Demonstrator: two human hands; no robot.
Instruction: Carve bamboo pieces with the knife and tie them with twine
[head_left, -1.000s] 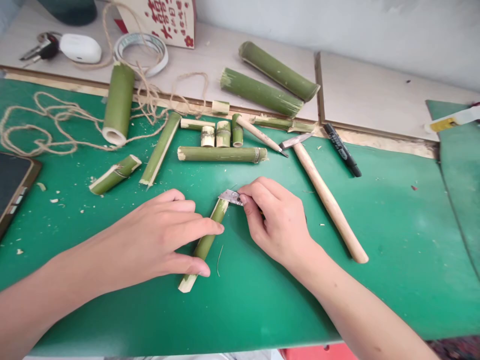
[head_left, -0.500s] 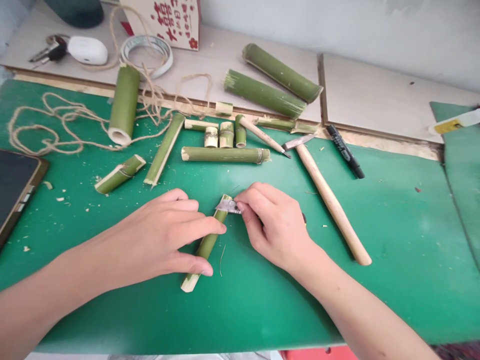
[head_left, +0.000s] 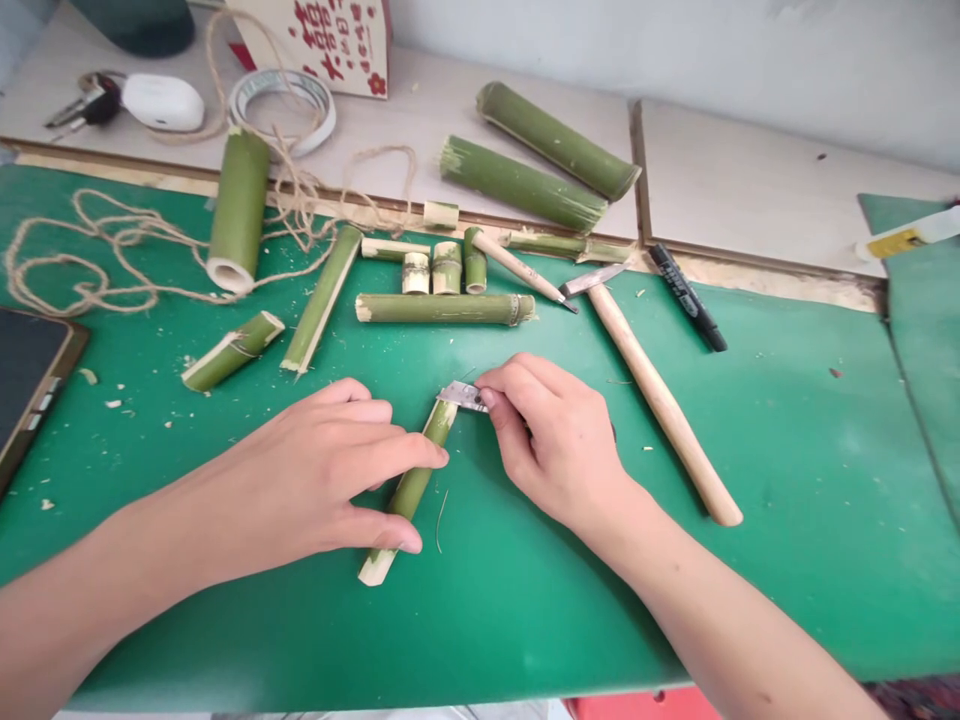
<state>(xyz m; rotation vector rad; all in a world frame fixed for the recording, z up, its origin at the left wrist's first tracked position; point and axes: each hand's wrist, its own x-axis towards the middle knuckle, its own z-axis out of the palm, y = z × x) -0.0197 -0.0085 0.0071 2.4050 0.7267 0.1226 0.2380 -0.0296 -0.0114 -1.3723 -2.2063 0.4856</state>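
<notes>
My left hand [head_left: 322,480] is clamped over the short green split bamboo stick [head_left: 409,490], with thumb and forefinger pinning its middle flat to the green tabletop [head_left: 525,600]. The stick's long axis runs diagonally: near end toward me, just below my left thumb; far end up and right, past my forefinger tip. My right hand [head_left: 555,450] pinches a small grey metal blade [head_left: 463,396], which touches that far end just left of my right fingertips. The right hand is nearer the far end. A pale wooden-handled hammer [head_left: 660,400] lies right of my right hand, apart.
</notes>
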